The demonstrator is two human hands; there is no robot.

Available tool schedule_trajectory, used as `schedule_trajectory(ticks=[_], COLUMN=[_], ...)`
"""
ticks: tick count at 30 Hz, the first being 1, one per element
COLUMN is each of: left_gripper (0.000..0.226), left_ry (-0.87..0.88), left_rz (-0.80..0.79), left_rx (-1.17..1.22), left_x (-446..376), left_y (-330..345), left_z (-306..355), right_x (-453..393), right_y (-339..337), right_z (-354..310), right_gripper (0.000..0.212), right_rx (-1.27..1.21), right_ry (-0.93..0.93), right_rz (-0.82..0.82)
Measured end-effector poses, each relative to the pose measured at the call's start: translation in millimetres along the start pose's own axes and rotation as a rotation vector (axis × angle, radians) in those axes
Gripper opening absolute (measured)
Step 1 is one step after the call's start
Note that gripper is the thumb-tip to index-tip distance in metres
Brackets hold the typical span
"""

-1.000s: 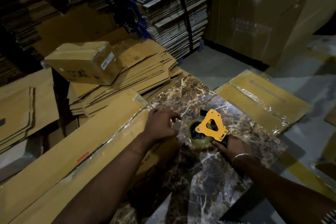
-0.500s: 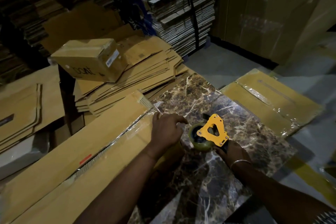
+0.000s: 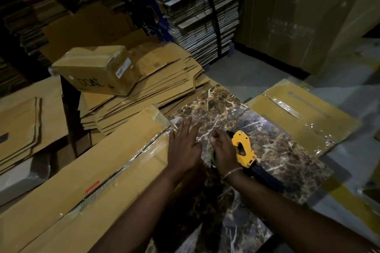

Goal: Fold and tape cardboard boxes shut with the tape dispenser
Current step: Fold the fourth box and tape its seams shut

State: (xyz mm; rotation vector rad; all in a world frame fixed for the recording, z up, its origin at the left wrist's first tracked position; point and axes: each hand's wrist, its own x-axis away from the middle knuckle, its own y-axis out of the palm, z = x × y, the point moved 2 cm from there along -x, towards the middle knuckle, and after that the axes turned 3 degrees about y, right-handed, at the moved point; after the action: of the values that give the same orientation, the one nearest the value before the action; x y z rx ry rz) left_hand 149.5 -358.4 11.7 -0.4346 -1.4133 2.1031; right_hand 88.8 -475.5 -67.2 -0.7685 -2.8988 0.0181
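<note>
1. The left hand (image 3: 184,148) is laid flat, fingers straight, over the taped end of the long box (image 3: 82,181).
2. The dispenser (image 3: 243,151) is gripped by the right hand (image 3: 223,153), just right of the left fingers, on the marble slab (image 3: 287,150).

Dim light is falling from above onto the left hand (image 3: 184,150), glaring off tape beside it (stacks beyond are sinking into shadow); the fingers are blurring, and edges are bending.
</note>
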Motion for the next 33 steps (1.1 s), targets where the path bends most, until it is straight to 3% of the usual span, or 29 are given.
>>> schedule_trajectory(ticks=[3,5,9,12,18,21,25,28,33], left_gripper=[0.060,0.063,0.078,0.084,0.102,0.103,0.098,0.093,0.082], left_ry=[0.032,0.010,-0.160,-0.221,-0.193,-0.141,-0.057,-0.032,-0.104], left_rz=[0.161,0.192,0.104,0.008,-0.016,-0.027,0.003,-0.003,0.007], left_rx=[0.185,0.104,-0.208,-0.232,-0.261,-0.229,-0.113,-0.113,-0.219], left_x=[5,7,18,22,28,38,55,63,63], left_y=[-9,-17,-27,-24,-21,-23,-26,-24,-15], left_z=[-8,-21,-50,-52,-51,-48,-53,-54,-45], right_x=[-5,-8,-9,-9,-17,-16,-22,-28,-29], right_y=[28,39,57,63,56,52,49,56,88], right_z=[-33,-45,-48,-44,-42,-29,-22,-53,-85], right_gripper=[0.062,0.054,0.050,0.049,0.050,0.049,0.060,0.058,0.059], right_rx=[-0.303,-0.335,-0.326,-0.264,-0.197,-0.096,0.263,0.128,0.097], right_ry=[0.105,0.129,0.167,0.186,0.198,0.178,0.096,0.098,0.127], right_rz=[-0.159,-0.254,-0.360,-0.417,-0.533,-0.524,-0.365,-0.296,-0.510])
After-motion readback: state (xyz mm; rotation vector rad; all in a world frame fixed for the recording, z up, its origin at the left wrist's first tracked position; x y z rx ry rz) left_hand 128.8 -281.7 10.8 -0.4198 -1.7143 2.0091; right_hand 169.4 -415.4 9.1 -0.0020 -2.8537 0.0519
